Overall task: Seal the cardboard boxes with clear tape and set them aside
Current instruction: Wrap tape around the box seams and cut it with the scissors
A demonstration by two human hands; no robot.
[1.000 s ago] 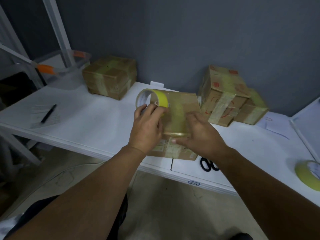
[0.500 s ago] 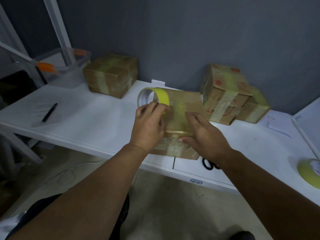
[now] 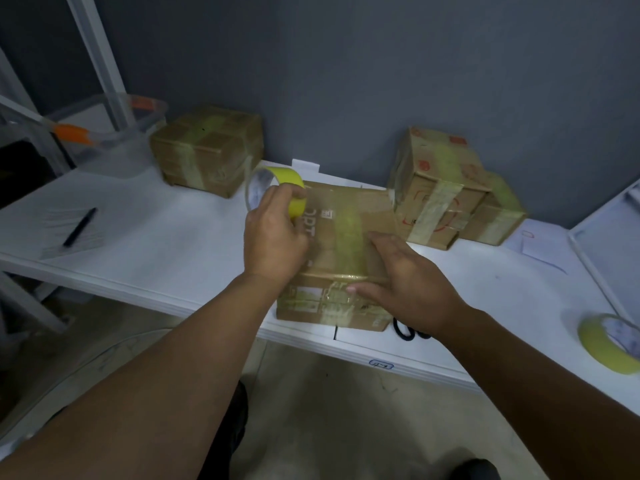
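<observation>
So our left fingers (image 3: 287, 194) are wrapped tight around the tape roll (image 3: 277, 192), holding it up at the far left corner of the box (image 3: 343, 244) we're working on. The right fingers (image 3: 384, 244) are spread out flat and together-ish on the box top, thumb hooked over the near edge, pressing down rather than gripping anything. The left hand (image 3: 273, 237) sits just beside the box's left side, and the right hand (image 3: 408, 289) covers the near right part of the lid.

The box itself is at the front edge of the white table (image 3: 166, 237), with a yellowish tape strip (image 3: 346, 226) running down the middle of the top and over the front face. Looks to us like we're mid-seal on this one: the centre strip is on, and the roll is in position for another pass or for tearing off. We can't tell whether the tape is still connected from roll to box.

Next move probably needs the right hand to keep the box pinned while the left pulls tape across. The scissors (image 3: 405, 332) are right by the box, partly hidden under our wrist.

Further out: a done box (image 3: 207, 150) back left, stacked taped boxes (image 3: 446, 188) back right, a spare roll (image 3: 606, 344) far right, and a pen (image 3: 79, 226) on the left.
</observation>
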